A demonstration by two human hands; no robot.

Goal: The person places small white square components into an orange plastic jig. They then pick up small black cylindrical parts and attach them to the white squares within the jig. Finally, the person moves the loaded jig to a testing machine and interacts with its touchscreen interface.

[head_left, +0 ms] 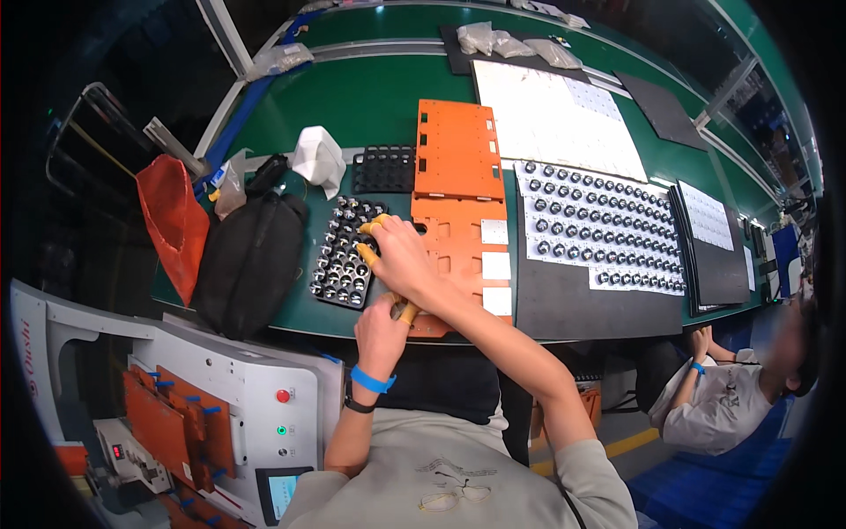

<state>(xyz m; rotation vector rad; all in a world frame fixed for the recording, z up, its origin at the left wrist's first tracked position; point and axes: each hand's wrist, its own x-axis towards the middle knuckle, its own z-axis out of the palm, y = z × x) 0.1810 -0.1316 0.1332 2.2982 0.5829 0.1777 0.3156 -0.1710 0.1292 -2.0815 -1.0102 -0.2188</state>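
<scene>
My right hand [404, 256] reaches across to the right side of a black tray [339, 298] with rows of round pockets. Small shiny metal-and-black round parts sit in many pockets. Yellow finger cots cover its fingertips, which are spread apart above the tray, with nothing visible between them. Just below, near the tray's front corner, my left hand [382, 335] is closed, its cot-covered fingers curled together; what they hold, if anything, is hidden. Beside both hands lies an orange fixture plate [454, 229] with cut-outs and white squares, partly covered by my right hand and forearm.
A second orange plate [458, 150] lies behind, beside another black tray [383, 167]. Rightward, round black parts stand in rows on white sheets [551, 231] over a dark board [555, 304]. A black bag [251, 264] is left; a co-worker [727, 406] sits right.
</scene>
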